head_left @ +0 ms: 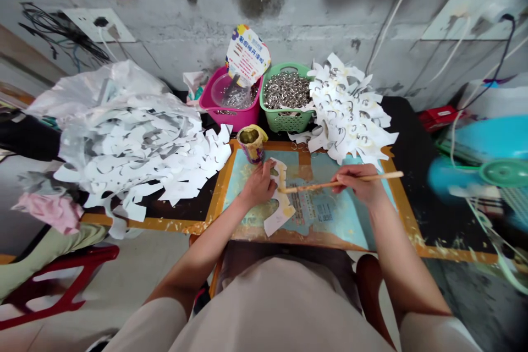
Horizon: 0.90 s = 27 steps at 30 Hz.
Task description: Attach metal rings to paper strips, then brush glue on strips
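Gently, the left hand (258, 184) lies open on a wavy white paper shape (280, 214), while the right hand (355, 184) pinches a thin wooden stick (317, 185) touching the paper.

Between the hands (258, 184) (355, 184), yellow-smeared white paper cutout (279, 214); in the right, pale wooden stick (342, 183); beyond them, green slatted plastic basket (286, 121).

- You have bright, even light here, with only soft shadows.
- You'll see the fan (462, 176) at the right edge smeared by motion blur.
- You'll notice the wall (256, 27) bending toward the frame's edges, and the upper right corner darkening.
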Motion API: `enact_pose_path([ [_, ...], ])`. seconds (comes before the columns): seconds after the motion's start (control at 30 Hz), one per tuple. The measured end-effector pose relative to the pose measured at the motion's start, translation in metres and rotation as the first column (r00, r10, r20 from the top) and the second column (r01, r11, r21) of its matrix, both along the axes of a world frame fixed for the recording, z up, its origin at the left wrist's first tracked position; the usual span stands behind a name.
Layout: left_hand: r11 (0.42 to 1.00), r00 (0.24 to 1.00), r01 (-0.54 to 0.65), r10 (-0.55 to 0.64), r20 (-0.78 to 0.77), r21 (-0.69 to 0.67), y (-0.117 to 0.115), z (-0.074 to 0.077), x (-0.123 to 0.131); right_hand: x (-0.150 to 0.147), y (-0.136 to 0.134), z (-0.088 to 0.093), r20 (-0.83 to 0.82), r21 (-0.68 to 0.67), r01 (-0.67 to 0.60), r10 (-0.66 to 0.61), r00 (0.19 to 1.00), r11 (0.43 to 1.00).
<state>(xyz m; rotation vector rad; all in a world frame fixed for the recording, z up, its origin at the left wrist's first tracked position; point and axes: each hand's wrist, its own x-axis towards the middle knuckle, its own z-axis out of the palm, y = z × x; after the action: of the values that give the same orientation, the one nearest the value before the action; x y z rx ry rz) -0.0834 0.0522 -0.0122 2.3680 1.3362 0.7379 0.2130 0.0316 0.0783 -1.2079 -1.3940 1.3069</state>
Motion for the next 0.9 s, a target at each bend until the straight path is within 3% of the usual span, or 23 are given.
enact_pose_path([
  [0.1,1.000,1.000,0.005,-0.005,0.000,-0.005,0.000,0.000,0.000,0.000,-0.002,-0.001,0.014,0.028,0.064,-0.065,0.998,0.998],
  [0.23,1.000,1.000,0.008,-0.008,-0.001,-0.009,-0.001,0.001,-0.001,0.005,-0.004,-0.004,0.042,-0.044,-0.121,0.123,0.992,0.992],
  [0.4,1.000,1.000,0.005,-0.005,-0.001,-0.015,-0.001,0.001,-0.001,0.004,-0.006,-0.002,-0.012,0.003,0.041,-0.041,0.999,0.999],
  [0.57,1.000,1.000,0.002,-0.003,-0.008,-0.029,-0.001,0.001,-0.001,0.010,-0.010,-0.004,0.020,-0.061,-0.121,0.123,0.992,0.991],
  [0.73,0.999,1.000,0.000,0.000,-0.012,-0.036,-0.001,0.001,-0.001,0.016,-0.012,-0.014,-0.021,-0.037,0.066,-0.066,0.998,0.997],
  [0.9,0.999,1.000,-0.011,0.011,0.003,-0.050,-0.002,0.002,0.000,0.011,-0.015,-0.018,0.103,0.059,0.112,-0.118,0.988,0.992],
])
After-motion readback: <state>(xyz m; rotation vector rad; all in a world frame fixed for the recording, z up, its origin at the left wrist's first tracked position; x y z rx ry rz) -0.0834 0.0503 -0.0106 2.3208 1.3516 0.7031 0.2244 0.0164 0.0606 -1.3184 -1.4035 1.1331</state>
